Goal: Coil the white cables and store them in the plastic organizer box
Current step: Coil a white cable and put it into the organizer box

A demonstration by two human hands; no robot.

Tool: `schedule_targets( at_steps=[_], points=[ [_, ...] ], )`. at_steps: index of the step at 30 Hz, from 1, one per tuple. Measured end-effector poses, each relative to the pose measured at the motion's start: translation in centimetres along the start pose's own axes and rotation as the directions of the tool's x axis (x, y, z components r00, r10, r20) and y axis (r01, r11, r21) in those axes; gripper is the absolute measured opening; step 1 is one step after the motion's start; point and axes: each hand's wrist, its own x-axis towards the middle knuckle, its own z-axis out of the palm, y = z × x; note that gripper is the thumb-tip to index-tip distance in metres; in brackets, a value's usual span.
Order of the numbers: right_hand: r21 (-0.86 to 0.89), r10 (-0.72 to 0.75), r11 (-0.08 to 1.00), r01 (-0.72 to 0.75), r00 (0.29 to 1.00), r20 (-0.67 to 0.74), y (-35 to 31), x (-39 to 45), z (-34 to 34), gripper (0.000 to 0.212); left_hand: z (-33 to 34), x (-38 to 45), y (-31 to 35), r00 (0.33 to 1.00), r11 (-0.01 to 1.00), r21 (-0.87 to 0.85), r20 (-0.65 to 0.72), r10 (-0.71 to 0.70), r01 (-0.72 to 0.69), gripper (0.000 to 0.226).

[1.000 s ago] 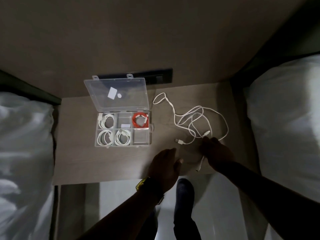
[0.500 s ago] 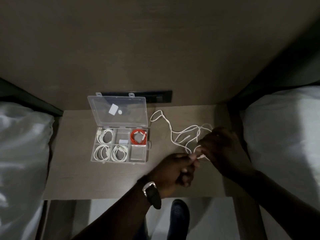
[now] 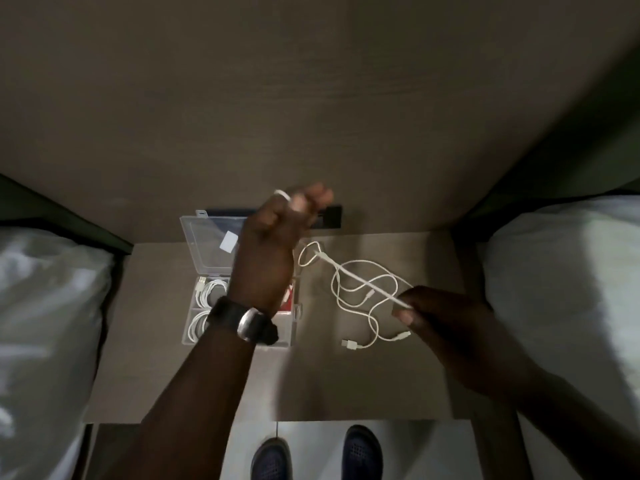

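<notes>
My left hand (image 3: 277,237) is raised above the clear plastic organizer box (image 3: 194,327), fingers closed on one end of a white cable (image 3: 360,282). That cable runs taut down to my right hand (image 3: 436,317), which pinches it over the small table (image 3: 346,382). More white cable lies in loose loops on the table between my hands, with a USB plug (image 3: 349,344) at the near end. The box's lid (image 3: 207,244) stands open. Coiled white cables (image 3: 207,289) fill its left compartments, and something red (image 3: 287,299) shows behind my wrist.
A dark socket strip (image 3: 329,216) is on the wall behind the box. White pillows lie on both sides, one on the left (image 3: 48,323) and one on the right (image 3: 568,306). My shoes (image 3: 363,452) stand on the floor below the table's front edge.
My left hand has lifted up and away over the box with a cable end, stretching the cable out. My right hand has kept hold of the cable lower down, near the table.
</notes>
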Motion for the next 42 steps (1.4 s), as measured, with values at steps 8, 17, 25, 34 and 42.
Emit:
schedule_targets(
  at_steps=[8,17,25,34,42],
  points=[
    [-0.111,-0.096,0.992,0.067,0.955,-0.282,-0.3,5.7,-5.2,0.031,5.0,-6.5,-2.8,0.726,0.717,-0.281,0.531,-0.437,0.638,0.047],
    [-0.137,0.013,0.990,0.020,0.972,0.235,-0.3,0.8,-0.9,0.035,0.0,-0.3,2.2,0.998,0.760,-0.650,-0.055,-0.034,-0.010,0.031],
    [-0.123,-0.294,0.952,0.281,0.950,-0.104,-3.6,7.8,-5.6,0.018,3.3,-4.6,-2.4,0.947,0.963,0.127,0.189,-0.261,0.240,0.050],
    [0.027,-0.022,1.000,0.017,0.983,0.180,-2.5,5.5,1.7,0.015,0.1,-2.9,1.3,0.985,0.529,-0.839,0.051,-0.166,0.132,0.033],
    [-0.129,-0.288,0.928,0.350,0.892,0.348,-5.8,4.6,0.2,0.026,0.7,-3.5,-2.8,0.997,0.925,0.378,-0.045,0.067,-0.045,0.035]
  ],
)
